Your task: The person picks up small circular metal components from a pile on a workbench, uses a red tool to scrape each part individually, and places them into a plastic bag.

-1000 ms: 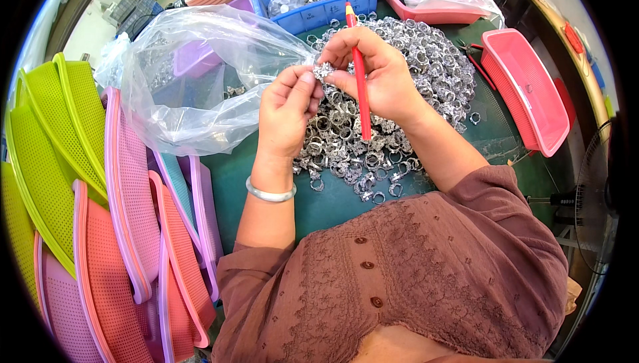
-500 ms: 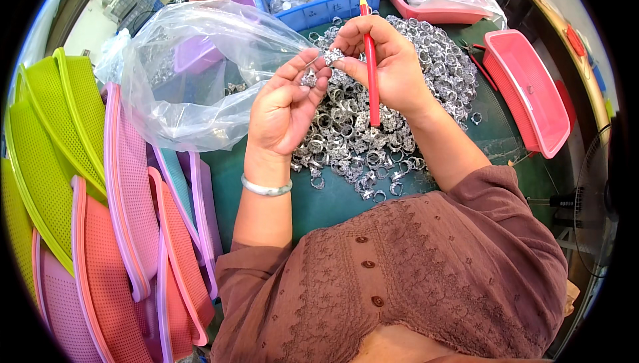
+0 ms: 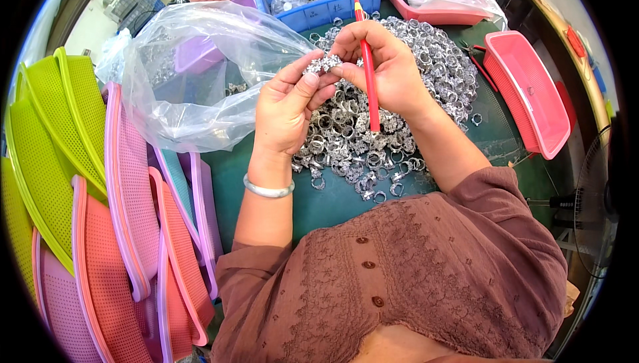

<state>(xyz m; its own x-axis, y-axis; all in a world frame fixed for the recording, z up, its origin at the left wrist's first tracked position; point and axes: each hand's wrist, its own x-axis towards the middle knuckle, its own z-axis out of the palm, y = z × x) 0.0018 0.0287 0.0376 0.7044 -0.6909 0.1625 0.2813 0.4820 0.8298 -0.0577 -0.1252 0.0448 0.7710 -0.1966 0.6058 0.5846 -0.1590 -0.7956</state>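
Observation:
My left hand (image 3: 285,111) is closed, pinching silver rings (image 3: 323,64) with clustered, flower-like tops between thumb and fingers. My right hand (image 3: 391,70) meets it from the other side, thumb and fingertips on the same rings. Across the right palm lies a red pencil (image 3: 370,90) with a yellowish tip, gripped by the fingers and slanting upward. How many rings each hand holds is hidden by the fingers. Below and behind both hands spreads a big heap of silver rings (image 3: 439,73) on the green tabletop (image 3: 313,211).
A clear plastic bag (image 3: 193,120) lies left of the heap. Colourful perforated baskets (image 3: 133,196) are stacked at the left. Beyond stand a blue bin (image 3: 319,11) of metal pieces and a pink tray (image 3: 432,13). Red-handled pliers (image 3: 482,67) and a pink basket (image 3: 526,90) are at the right.
My left thumb has come up over the rings, and two ring tops now sit side by side at the fingertips. The pencil's upper end has tilted slightly left.

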